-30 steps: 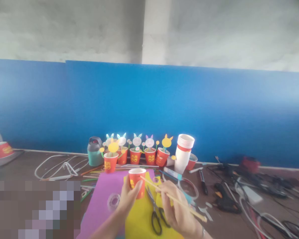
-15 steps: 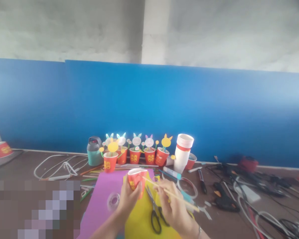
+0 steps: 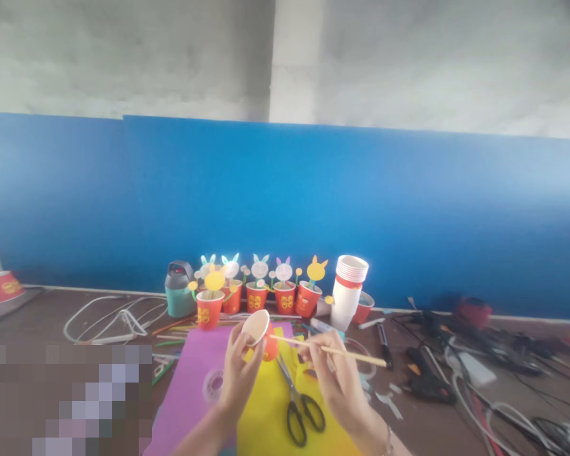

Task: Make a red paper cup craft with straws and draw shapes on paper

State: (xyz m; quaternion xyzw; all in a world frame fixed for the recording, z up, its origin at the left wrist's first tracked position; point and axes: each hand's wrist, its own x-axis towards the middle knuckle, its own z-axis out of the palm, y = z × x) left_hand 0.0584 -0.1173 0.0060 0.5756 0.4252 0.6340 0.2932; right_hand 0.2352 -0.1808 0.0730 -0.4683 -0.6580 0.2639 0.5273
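My left hand (image 3: 237, 370) is closed around a red paper cup (image 3: 255, 327) with yellow characters; its white inside faces up and toward me. Between the fingers of my right hand (image 3: 335, 373) is a thin wooden stick (image 3: 361, 357). The stick's far tip meets the cup's side near its base; whether it pierces the wall I cannot tell. Below both hands lie black-handled scissors (image 3: 294, 402) on a yellow sheet (image 3: 263, 421). A roll of clear tape (image 3: 213, 384) rests on the purple sheet (image 3: 185, 386) beside my left hand.
Several red cups (image 3: 256, 297) with paper animal heads stand in a row at the back. Right of them is a stack of paper cups (image 3: 349, 288). A black glue gun (image 3: 430, 377) and tangled cables lie at right. A teal bottle (image 3: 179, 290) stands at left.
My left hand has tilted the cup so its mouth turns toward me and left. My right hand has raised the stick to a flatter angle, its tip now at the cup's lower side.
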